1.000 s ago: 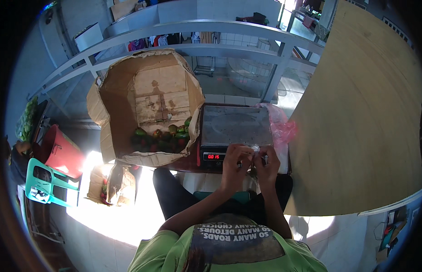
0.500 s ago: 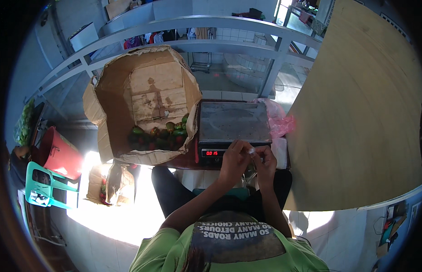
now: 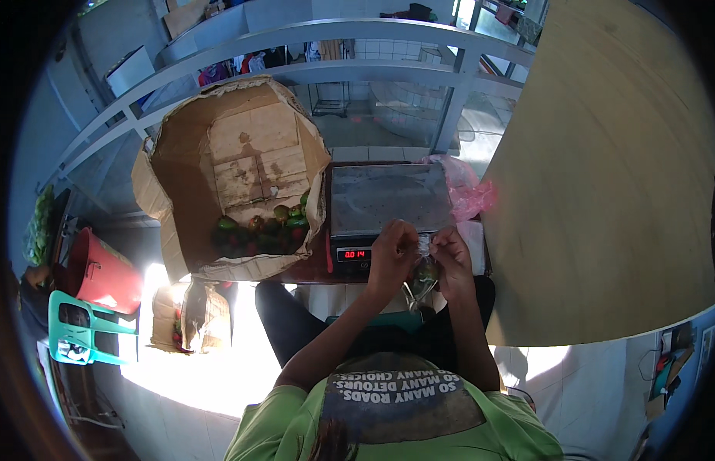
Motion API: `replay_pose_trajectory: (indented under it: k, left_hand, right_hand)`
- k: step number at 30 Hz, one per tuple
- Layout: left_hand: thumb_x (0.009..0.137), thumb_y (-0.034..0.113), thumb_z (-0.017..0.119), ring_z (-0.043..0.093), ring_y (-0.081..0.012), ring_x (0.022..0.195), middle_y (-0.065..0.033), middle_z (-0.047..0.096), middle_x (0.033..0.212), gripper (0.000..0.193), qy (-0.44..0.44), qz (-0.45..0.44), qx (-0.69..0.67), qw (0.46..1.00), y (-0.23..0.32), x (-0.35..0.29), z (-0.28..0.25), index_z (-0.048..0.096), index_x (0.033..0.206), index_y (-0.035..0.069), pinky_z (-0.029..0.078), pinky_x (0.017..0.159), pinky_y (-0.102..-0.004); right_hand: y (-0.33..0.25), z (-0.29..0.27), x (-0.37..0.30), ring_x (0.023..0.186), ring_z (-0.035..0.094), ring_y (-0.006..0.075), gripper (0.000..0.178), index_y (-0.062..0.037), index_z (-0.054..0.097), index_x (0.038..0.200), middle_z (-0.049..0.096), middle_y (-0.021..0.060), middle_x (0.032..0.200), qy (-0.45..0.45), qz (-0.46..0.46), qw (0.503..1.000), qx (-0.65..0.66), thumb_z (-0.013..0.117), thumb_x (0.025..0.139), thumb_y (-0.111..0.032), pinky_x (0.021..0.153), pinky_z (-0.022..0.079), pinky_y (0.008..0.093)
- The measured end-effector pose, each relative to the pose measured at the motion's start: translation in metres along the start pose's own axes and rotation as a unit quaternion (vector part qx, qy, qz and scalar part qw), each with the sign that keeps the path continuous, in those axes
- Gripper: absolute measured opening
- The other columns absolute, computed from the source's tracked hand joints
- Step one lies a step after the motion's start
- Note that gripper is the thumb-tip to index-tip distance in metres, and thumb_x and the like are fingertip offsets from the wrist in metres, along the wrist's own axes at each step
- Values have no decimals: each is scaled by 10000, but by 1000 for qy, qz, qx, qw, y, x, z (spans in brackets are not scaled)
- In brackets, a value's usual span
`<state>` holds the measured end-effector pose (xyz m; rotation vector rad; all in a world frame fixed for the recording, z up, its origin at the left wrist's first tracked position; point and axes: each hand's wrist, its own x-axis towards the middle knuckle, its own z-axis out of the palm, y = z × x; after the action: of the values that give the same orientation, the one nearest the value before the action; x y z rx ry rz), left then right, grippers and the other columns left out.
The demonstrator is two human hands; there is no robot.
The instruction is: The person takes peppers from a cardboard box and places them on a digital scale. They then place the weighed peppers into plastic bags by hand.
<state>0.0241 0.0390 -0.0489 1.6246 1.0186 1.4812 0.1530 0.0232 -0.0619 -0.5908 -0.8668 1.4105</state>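
Held a small clear bag (image 3: pixel 424 270) of dark peppers just in front of the scale (image 3: pixel 382 209), not on its platter. Left hand (image 3: pixel 393 257) and right hand (image 3: pixel 452 261) both pinched shut on its neck. Left of the scale, more peppers (image 3: pixel 261 230) unbagged in the cardboard box (image 3: pixel 234 165).

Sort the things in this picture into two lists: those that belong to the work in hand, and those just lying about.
In use: left hand and right hand, both on a small clear bag of produce; digital scale; cardboard box of green and red fruit.

Lying about: pink plastic bags; red bucket; green plastic stool.
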Motion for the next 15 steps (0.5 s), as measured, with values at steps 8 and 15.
replay_pose_trajectory:
  k: [8, 15]
  left_hand:
    - [716, -16, 596, 569, -142, 695, -80, 527, 841, 170, -60, 20, 28, 998, 15, -11, -4, 564, 879, 19, 450, 603, -248]
    - [718, -25, 577, 552, -149, 680, -65, 522, 820, 131, -136, 89, 59, 985, 30, -1, -10, 592, 835, 31, 449, 588, -244]
  right_hand:
    - [-15, 13, -8, 746, 485, 63, 115, -63, 492, 859, 505, -7, 774, 30, -3, 998, -57, 537, 790, 17, 670, 388, 199]
    - [-27, 15, -23, 791, 482, 148, 165, -2, 515, 960, 503, 70, 850, -47, -116, 902, -414, 517, 796, -11, 679, 386, 243]
